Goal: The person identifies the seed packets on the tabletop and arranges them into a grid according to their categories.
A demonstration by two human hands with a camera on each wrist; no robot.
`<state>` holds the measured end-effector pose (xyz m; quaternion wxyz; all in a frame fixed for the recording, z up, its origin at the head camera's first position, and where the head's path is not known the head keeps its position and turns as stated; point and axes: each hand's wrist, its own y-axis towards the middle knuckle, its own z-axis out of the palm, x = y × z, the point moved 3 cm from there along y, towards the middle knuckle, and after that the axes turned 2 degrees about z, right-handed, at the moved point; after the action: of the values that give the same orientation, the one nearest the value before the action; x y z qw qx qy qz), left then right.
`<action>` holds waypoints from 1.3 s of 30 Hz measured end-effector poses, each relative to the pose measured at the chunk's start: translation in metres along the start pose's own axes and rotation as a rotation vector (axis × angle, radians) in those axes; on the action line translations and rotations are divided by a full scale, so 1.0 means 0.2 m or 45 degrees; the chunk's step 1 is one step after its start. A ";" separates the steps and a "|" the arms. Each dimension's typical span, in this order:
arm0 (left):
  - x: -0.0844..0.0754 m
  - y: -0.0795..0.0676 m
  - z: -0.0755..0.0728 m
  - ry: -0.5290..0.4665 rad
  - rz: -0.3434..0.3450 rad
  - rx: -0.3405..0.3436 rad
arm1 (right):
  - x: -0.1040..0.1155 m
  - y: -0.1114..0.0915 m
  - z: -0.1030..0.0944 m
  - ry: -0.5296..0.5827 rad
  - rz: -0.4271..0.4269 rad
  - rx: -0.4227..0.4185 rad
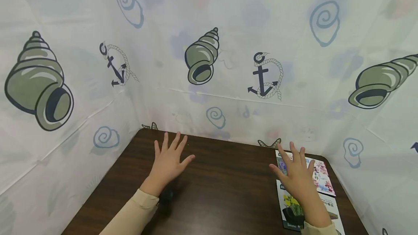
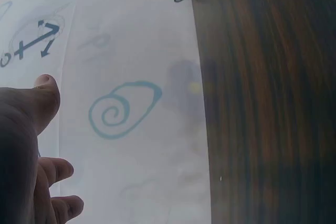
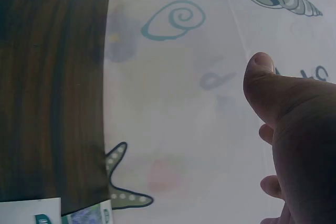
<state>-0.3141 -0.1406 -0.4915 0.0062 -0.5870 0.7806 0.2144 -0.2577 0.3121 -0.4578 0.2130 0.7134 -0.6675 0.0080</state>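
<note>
My left hand (image 1: 167,164) is held over the left part of a dark wooden table (image 1: 222,184), fingers spread and holding nothing. Over the right side my right hand (image 1: 296,177) is spread too, with nothing in it. It overlaps several printed flower cards (image 1: 292,206) that lie by the table's right edge. One card shows yellow flowers, another pink blossoms (image 1: 323,177). In the left wrist view, the left thumb (image 2: 46,90) and some fingertips stand out against the curtain. The right thumb (image 3: 261,72) shows likewise in the right wrist view.
A white curtain (image 1: 235,119) printed with shells, anchors and starfish rises behind the table and along both sides. Under the left wrist a small dark shape (image 1: 167,195) shows on or over the table, partly hidden by the sleeve (image 1: 137,209).
</note>
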 end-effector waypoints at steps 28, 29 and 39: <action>-0.38 -0.08 0.22 -0.121 0.183 0.103 | -0.30 -0.26 0.17 -0.001 0.208 0.059; -0.40 -0.09 0.22 -0.126 0.191 0.115 | -0.32 -0.27 0.18 0.000 0.223 0.066; -0.57 -0.06 0.33 -0.143 0.270 0.229 | -0.50 -0.34 0.23 0.035 0.391 0.066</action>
<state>-0.2841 -0.0170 -0.5262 0.0799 -0.4853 0.8528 0.1755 -0.2167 0.3933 -0.5477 0.2000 0.6079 -0.7654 0.0677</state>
